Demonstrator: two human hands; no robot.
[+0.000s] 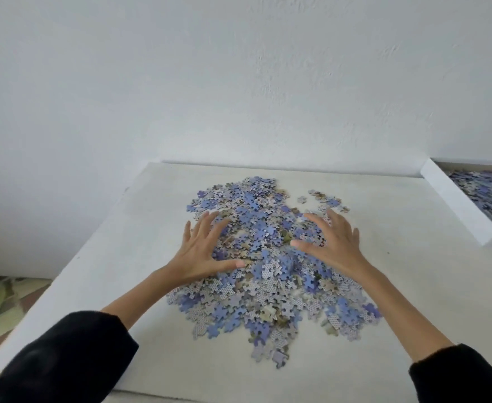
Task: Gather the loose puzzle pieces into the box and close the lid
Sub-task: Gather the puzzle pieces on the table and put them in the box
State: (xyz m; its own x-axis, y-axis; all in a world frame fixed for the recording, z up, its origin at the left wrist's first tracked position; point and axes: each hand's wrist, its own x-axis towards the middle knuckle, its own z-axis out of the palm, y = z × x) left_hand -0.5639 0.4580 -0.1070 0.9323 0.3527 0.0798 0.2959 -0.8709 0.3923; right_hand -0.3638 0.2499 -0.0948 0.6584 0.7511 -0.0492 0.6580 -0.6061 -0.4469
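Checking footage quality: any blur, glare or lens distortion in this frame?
Head view: soft even light, no glare, faint shadows; left hand and right hand slightly blurred at the fingertips, pieces fairly sharp; wide-angle stretch near the sleeves; box cropped at the right edge.

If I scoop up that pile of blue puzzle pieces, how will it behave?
The heap of loose blue and grey cardboard puzzle pieces will probably shift and spill, since they lie jumbled and separate. They look thin and flat, so likely light, sliding easily on the white table.
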